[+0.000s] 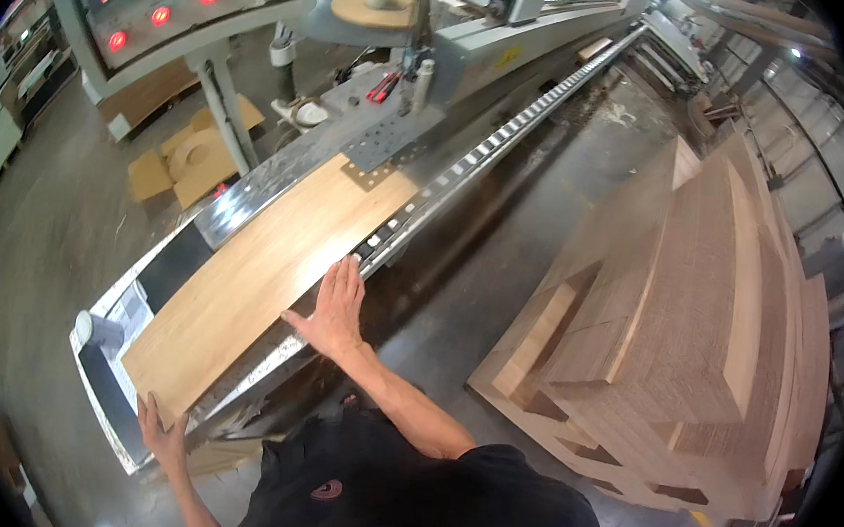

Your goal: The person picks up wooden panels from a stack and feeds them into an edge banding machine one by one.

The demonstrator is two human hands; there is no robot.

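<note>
A long, pale wood-grain board (pixel 276 266) lies on the machine's bed, its far end beside a perforated metal plate (pixel 366 158). At the board's near left corner, my left hand (pixel 162 436) grips the end, with fingertips on the edge and thumb apart. Farther along the right-hand long edge, my right hand (pixel 334 314) rests flat and open. Its fingers stretch forward toward the feed chain track (pixel 482 153) and its thumb is spread against the board's side. The undersides of both hands are hidden.
A control panel (pixel 184 2) with a lit screen and red buttons stands at the upper left. Stacked brown panels (pixel 637 333) fill the right side. A grey cup (pixel 95 328) sits on the bed's left end. An open cardboard box (pixel 195 158) lies beyond the machine.
</note>
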